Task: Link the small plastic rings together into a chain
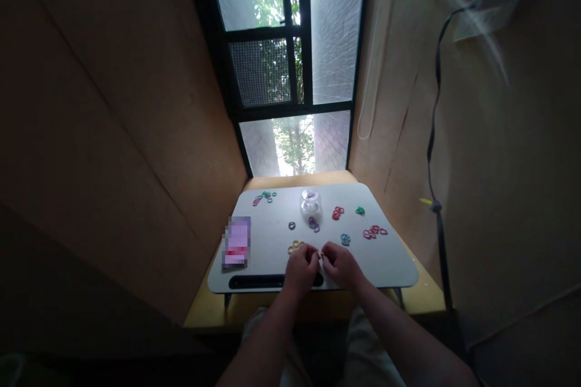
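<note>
My left hand (302, 265) and my right hand (339, 262) meet over the near edge of the white lap table (272, 230). Their fingertips pinch a tiny yellowish band (320, 255), mostly covered by the fingers. Beside my left hand lie several yellow bands (296, 246), which look like small hair ties. Blue bands (345, 239) rest just beyond my right hand. Farther off are purple bands (313, 224), a dark grey band (292, 225), red bands (338, 213), pinkish-red bands (374, 231) and a green bunch (360, 210).
A clear round jar (310, 204) stands at the table's back middle. Mixed-colour bands (264, 197) lie at the back left. A blurred purple packet or phone (236, 242) sits at left, and a black slot (256, 281) runs along the front. Walls flank the table; a window (295, 72) is behind.
</note>
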`<move>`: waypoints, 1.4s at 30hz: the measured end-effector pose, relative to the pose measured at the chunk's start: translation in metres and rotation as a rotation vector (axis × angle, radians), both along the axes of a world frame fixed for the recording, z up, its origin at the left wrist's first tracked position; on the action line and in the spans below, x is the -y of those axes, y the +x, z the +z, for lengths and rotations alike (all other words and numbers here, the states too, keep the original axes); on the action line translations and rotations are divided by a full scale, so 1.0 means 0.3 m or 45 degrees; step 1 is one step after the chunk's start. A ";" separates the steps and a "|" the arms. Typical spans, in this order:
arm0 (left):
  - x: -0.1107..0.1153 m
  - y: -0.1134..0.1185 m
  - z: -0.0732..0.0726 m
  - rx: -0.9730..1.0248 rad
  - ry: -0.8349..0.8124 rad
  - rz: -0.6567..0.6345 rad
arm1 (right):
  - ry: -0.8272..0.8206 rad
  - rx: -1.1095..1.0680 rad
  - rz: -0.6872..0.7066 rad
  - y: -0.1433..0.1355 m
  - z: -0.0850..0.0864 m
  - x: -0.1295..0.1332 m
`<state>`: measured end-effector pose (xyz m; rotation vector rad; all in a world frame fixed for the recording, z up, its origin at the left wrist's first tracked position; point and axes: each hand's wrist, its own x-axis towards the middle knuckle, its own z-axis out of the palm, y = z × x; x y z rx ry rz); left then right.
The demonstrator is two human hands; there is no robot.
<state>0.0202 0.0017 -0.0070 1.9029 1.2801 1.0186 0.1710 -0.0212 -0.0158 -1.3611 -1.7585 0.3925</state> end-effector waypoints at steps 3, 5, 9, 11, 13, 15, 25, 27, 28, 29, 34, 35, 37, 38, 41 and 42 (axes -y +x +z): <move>0.004 0.002 0.002 -0.021 0.009 -0.015 | 0.000 -0.040 -0.028 0.000 0.000 -0.001; 0.006 0.004 0.003 -0.042 0.012 -0.021 | 0.017 -0.059 -0.062 0.000 -0.001 -0.003; 0.008 0.004 0.001 -0.074 0.003 -0.021 | 0.033 -0.061 -0.122 0.001 -0.008 -0.008; 0.007 0.003 -0.002 -0.077 0.003 -0.028 | 0.028 -0.043 -0.121 0.002 -0.014 -0.011; 0.007 0.000 -0.004 -0.068 0.002 -0.043 | 0.016 -0.032 -0.111 0.002 -0.022 -0.014; 0.006 -0.002 -0.004 -0.047 -0.004 -0.060 | 0.008 -0.025 -0.101 0.003 -0.029 -0.016; 0.011 0.001 0.015 0.017 -0.057 -0.101 | -0.004 -0.022 -0.093 0.007 -0.021 -0.013; 0.008 0.001 0.009 0.005 -0.043 -0.078 | 0.000 -0.032 -0.087 0.005 -0.019 -0.011; 0.006 0.000 0.005 0.002 -0.038 -0.070 | 0.004 -0.037 -0.084 0.005 -0.018 -0.010; 0.004 0.000 0.001 0.006 -0.033 -0.066 | 0.007 -0.041 -0.080 0.004 -0.017 -0.009; -0.002 -0.004 -0.013 0.048 -0.009 -0.060 | 0.011 -0.040 -0.061 0.002 -0.007 -0.001; -0.003 -0.004 -0.013 0.053 -0.005 -0.059 | 0.013 -0.040 -0.060 0.002 -0.005 -0.001; -0.003 -0.005 -0.011 0.058 -0.001 -0.062 | 0.016 -0.038 -0.055 0.002 -0.002 -0.002; -0.003 -0.004 -0.009 0.059 -0.002 -0.062 | 0.017 -0.035 -0.052 0.002 -0.001 -0.002; -0.003 -0.003 -0.007 0.061 -0.004 -0.067 | 0.011 -0.025 -0.048 0.002 -0.003 -0.006; -0.003 -0.003 -0.007 0.058 0.001 -0.067 | 0.004 -0.027 -0.048 0.002 -0.005 -0.007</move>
